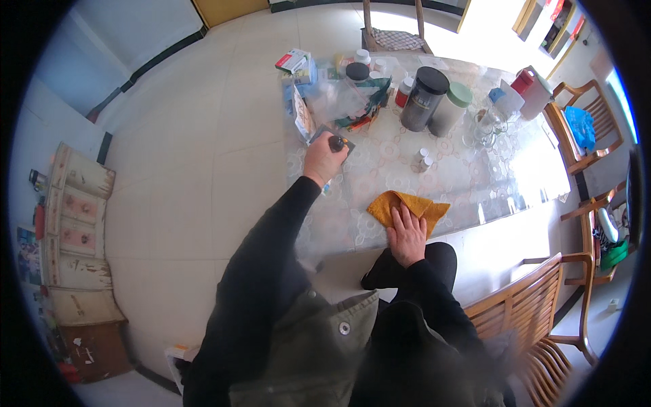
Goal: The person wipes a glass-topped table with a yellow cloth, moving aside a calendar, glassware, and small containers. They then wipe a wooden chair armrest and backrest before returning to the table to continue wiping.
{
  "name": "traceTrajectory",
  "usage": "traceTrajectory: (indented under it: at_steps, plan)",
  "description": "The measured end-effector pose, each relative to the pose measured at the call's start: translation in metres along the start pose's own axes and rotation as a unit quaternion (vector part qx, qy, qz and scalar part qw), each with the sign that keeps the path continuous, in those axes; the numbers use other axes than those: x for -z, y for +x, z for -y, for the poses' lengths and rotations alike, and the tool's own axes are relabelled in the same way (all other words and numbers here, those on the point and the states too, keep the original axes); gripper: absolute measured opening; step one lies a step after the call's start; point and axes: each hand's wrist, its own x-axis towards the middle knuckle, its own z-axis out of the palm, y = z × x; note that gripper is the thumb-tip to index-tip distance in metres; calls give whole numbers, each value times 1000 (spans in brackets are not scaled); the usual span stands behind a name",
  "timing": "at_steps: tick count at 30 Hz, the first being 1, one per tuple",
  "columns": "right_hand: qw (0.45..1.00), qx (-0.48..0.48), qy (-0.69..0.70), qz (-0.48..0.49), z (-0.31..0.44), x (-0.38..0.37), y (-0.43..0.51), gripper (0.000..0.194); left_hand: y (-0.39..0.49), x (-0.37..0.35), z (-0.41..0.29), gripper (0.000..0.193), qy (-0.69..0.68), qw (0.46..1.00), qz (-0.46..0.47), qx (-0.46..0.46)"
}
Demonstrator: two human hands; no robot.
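Observation:
My left hand (323, 158) is closed around a small dark bottle-like item (336, 143) near the table's left edge. A flat dark grey thing (349, 148) lies under and beside it; the fingers hide much of both. At the near edge of the table, my right hand (408, 238) holds a folded orange cloth (382, 207) against the top, its fingers laid over the fabric. Between the hands and the jars stand two small white-capped bottles (425, 164).
The table (376, 175) has a clear, flower-patterned cover. A black-lidded jar (424, 99), a green-lidded jar (451, 109), glass cups (488, 127) and a pink jug (536, 96) stand farther back. Medicine boxes (295, 61) and a plastic bag (335, 99) crowd the far left. Wooden chairs (529, 295) line the right.

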Motion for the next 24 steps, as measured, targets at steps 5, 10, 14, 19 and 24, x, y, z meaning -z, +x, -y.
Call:
traceTrajectory:
  at_steps: [5, 10, 14, 19, 24]
  plan:
    - [1000, -2, 6, -4, 0, -1, 0, 56, 20, -28, 16, 36, 105, 992, 4, 71]
    - [1000, -1, 9, -11, 1, 0, 2, 56, 23, -38, 38, 49, 49, 995, 20, 82]
    - [1000, 2, 21, -21, 1, 1, 2, 55, 12, -21, 45, 64, -30, 993, 80, 84]
    - [999, 7, -1, -37, 1, -1, 3, 54, -38, 14, 51, 64, 256, 939, 213, 88]
    - [999, 7, -8, -31, 1, -2, 2, 54, -44, 2, 63, 56, 172, 983, 50, 22]
